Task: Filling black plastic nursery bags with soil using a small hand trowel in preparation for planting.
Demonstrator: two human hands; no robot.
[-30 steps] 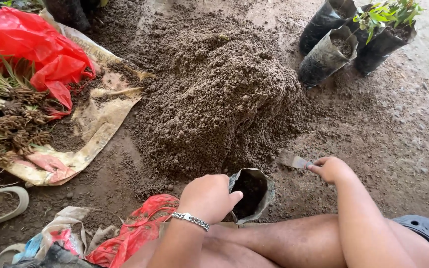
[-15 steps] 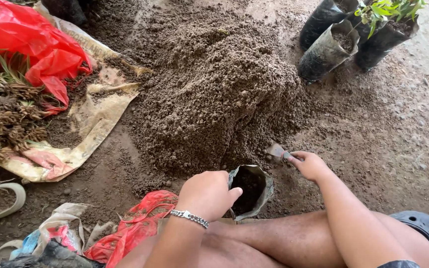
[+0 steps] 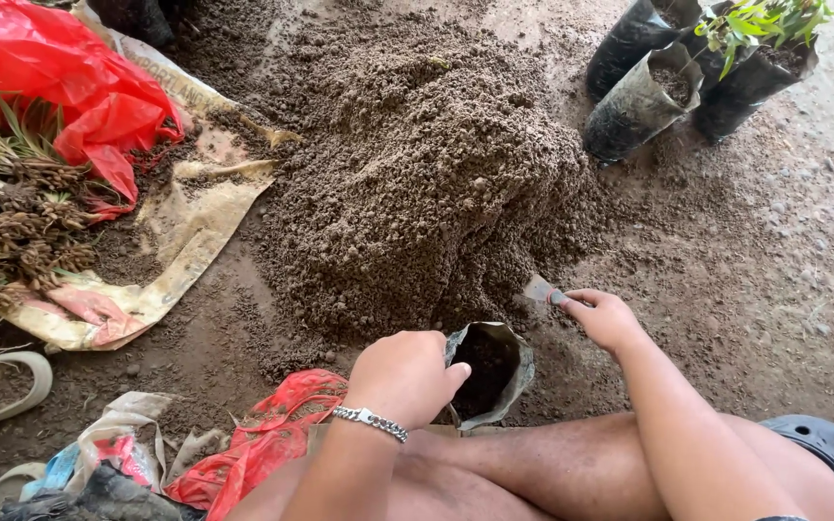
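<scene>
Bag [image 3: 494, 371], a small dark nursery bag with its mouth open, stands on the ground at the near edge of the soil pile [image 3: 417, 174], just in front of the person's legs; its inside is dark, and the fill level cannot be made out. Left hand [image 3: 405, 376] is clenched on the bag's left rim, fingers curled out of sight, with a metal bracelet [image 3: 371, 423] on the wrist. Right hand [image 3: 605, 318] grasps a small trowel [image 3: 539, 290]; the handle is hidden inside the fist and only the flat blade shows, its tip at the foot of the pile, just right of and beyond the bag. Compared with one second ago, the right hand and trowel have moved left and farther away, toward the pile; since half a second ago they have barely shifted. The left hand and bag have stayed in place. Ground is bare packed earth strewn with loose soil. Far right, three filled black bags [image 3: 644, 101] stand together, one with a green seedling [image 3: 760, 24], partly cut off by the frame. Left, bundled plants [image 3: 12, 212] lie on a dirty sack [image 3: 185, 222] under a red plastic sheet [image 3: 60, 82], cut off at the edge. Near left, crumpled red plastic [image 3: 263, 439] and a sandal [image 3: 2, 391] lie on the ground; a dark shoe [image 3: 822, 449] shows near right.
</scene>
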